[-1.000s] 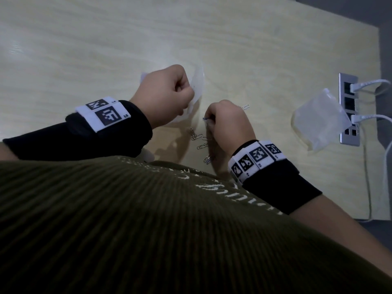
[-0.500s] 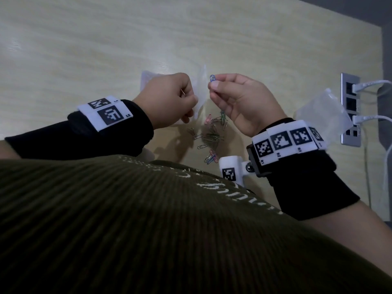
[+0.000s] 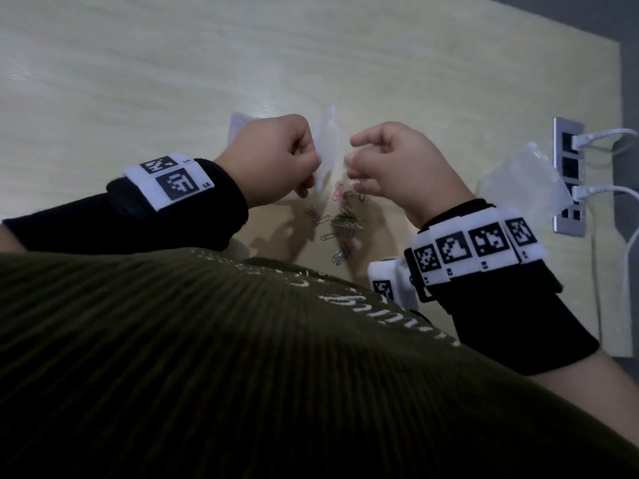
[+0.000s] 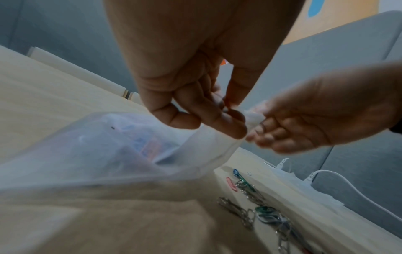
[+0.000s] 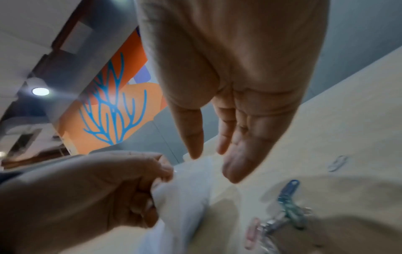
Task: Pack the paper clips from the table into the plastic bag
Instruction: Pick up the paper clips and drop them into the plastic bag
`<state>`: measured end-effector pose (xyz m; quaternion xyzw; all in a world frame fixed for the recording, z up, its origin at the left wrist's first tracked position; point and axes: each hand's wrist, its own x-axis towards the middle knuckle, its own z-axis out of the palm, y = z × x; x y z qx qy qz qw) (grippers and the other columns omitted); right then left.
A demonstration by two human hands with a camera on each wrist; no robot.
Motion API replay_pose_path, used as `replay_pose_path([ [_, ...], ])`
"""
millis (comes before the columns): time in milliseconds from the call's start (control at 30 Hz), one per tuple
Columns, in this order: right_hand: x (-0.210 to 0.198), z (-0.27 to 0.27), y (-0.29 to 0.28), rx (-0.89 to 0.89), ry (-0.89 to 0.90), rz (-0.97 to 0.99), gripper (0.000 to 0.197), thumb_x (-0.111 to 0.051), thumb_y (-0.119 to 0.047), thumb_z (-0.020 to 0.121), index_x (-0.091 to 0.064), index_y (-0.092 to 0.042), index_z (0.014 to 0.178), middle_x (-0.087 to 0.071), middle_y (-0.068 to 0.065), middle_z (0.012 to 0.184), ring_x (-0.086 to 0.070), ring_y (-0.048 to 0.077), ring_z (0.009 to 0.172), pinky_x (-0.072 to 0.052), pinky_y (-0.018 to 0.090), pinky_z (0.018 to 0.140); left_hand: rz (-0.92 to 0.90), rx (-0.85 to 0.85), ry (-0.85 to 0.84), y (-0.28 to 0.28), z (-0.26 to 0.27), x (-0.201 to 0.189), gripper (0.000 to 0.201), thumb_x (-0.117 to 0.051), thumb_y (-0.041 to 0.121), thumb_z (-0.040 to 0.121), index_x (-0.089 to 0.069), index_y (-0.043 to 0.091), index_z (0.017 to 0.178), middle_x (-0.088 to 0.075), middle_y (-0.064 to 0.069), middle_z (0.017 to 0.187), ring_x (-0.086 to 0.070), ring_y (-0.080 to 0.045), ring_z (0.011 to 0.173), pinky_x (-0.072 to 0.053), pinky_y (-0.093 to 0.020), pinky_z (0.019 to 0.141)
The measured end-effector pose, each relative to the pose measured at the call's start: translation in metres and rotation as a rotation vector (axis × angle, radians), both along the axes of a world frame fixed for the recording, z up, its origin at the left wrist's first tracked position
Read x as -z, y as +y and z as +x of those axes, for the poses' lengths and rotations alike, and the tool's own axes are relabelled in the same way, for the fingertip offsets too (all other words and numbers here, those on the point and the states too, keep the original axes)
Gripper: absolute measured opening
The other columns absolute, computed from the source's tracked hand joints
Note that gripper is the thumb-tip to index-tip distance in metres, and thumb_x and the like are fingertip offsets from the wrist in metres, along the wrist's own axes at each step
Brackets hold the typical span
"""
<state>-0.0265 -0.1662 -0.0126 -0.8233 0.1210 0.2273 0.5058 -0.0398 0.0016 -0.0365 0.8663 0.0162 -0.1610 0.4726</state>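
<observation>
My left hand grips the rim of a clear plastic bag and holds it up above the table. The left wrist view shows the left hand's fingertips pinching the bag, with coloured clips lying inside. My right hand hovers at the bag's mouth, and in the right wrist view its thumb and fingers hang loose with nothing between them. Below both hands a pile of paper clips lies on the table, seen as well in the wrist views.
A second clear plastic bag lies at the right, next to a socket panel with white cables plugged in. One clip lies apart from the pile. The pale wooden table stretches away behind.
My right hand rose from the pile with a blue clip pinched, brought it to the bag's mouth, and now shows no clip. The left hand kept holding the bag.
</observation>
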Motion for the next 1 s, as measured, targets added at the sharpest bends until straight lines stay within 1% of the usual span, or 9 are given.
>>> replay_pose_path([
  [133,0.012,-0.021,-0.014,-0.314,0.224,-0.569,0.059,-0.084,-0.035,0.066,-0.046,-0.016,0.107,-0.063,0.005,0.1,-0.068,0.026,0.082,-0.056,0.04,0.068,-0.022,-0.027,0.009,0.0,0.0,-0.001,0.01,-0.054,0.016,0.086,-0.055,0.009,0.08,-0.071,0.002,0.067,-0.069,-0.006,0.057,-0.044,-0.008,0.052],
  [233,0.027,-0.047,-0.007,-0.424,0.387,-0.702,0.075,-0.086,-0.035,0.058,-0.034,-0.015,0.107,-0.059,0.009,0.103,-0.066,0.029,0.085,-0.055,0.038,0.066,-0.024,-0.03,0.014,-0.001,-0.001,-0.002,0.011,-0.053,0.016,0.086,-0.055,0.007,0.081,-0.071,0.001,0.068,-0.069,-0.008,0.058,-0.038,-0.006,0.044],
  [333,0.041,-0.058,0.0,-0.363,0.313,-0.707,0.067,-0.08,-0.022,0.068,-0.031,-0.013,0.112,-0.051,0.015,0.117,-0.056,0.028,0.09,-0.048,0.035,0.07,-0.026,-0.027,0.019,-0.001,-0.001,-0.003,0.01,-0.052,0.015,0.087,-0.055,0.006,0.082,-0.072,0.0,0.07,-0.069,-0.01,0.059,-0.035,-0.006,0.04],
  [433,0.045,-0.051,-0.003,-0.236,0.191,-0.629,0.057,-0.077,-0.022,0.075,-0.038,-0.008,0.114,-0.057,0.014,0.115,-0.057,0.03,0.101,-0.04,0.032,0.071,-0.018,-0.02,0.015,-0.002,-0.001,-0.002,0.011,-0.053,0.016,0.086,-0.054,0.007,0.081,-0.072,-0.001,0.071,-0.069,-0.008,0.057,-0.048,-0.014,0.054],
  [533,0.051,-0.041,-0.009,-0.171,0.029,-0.559,0.038,-0.074,-0.017,0.076,-0.05,-0.01,0.105,-0.063,0.012,0.105,-0.059,0.03,0.1,-0.047,0.033,0.077,-0.01,-0.019,0.011,-0.001,-0.001,-0.002,0.011,-0.053,0.016,0.086,-0.055,0.007,0.081,-0.072,-0.001,0.07,-0.069,-0.007,0.056,-0.052,-0.023,0.067],
  [667,0.054,-0.029,-0.013,-0.109,-0.12,-0.509,0.025,-0.067,-0.015,0.079,-0.054,-0.018,0.1,-0.063,0.008,0.101,-0.06,0.026,0.093,-0.052,0.037,0.081,-0.01,-0.027,0.001,0.001,0.0,-0.004,0.012,-0.054,0.016,0.086,-0.056,0.005,0.082,-0.072,0.0,0.069,-0.068,-0.007,0.055,-0.05,-0.022,0.065],
  [833,0.046,-0.04,0.003,-0.502,-0.326,-0.546,0.031,-0.065,-0.027,0.082,-0.056,-0.022,0.111,-0.046,0.004,0.115,-0.054,0.024,0.102,-0.051,0.04,0.085,-0.017,-0.061,-0.007,0.006,0.002,-0.003,0.011,-0.054,0.016,0.085,-0.057,0.005,0.082,-0.071,0.001,0.068,-0.068,-0.005,0.054,-0.049,-0.021,0.069],
  [933,0.051,-0.047,0.011,-0.846,-0.426,-0.652,0.024,-0.059,-0.028,0.086,-0.065,-0.016,0.105,-0.054,0.007,0.111,-0.049,0.032,0.105,-0.049,0.043,0.082,-0.018,-0.057,-0.01,0.005,0.003,-0.004,0.011,-0.053,0.015,0.085,-0.057,0.005,0.083,-0.071,0.001,0.068,-0.068,-0.004,0.053,-0.049,-0.016,0.063],
  [1000,0.053,-0.046,0.01,-0.89,-0.445,-0.696,0.022,-0.055,-0.025,0.088,-0.067,-0.014,0.103,-0.058,0.007,0.108,-0.049,0.034,0.103,-0.048,0.042,0.079,-0.02,-0.06,-0.01,0.004,0.003,-0.003,0.011,-0.053,0.015,0.085,-0.057,0.005,0.083,-0.071,0.001,0.068,-0.068,-0.004,0.054,-0.048,-0.015,0.062],
])
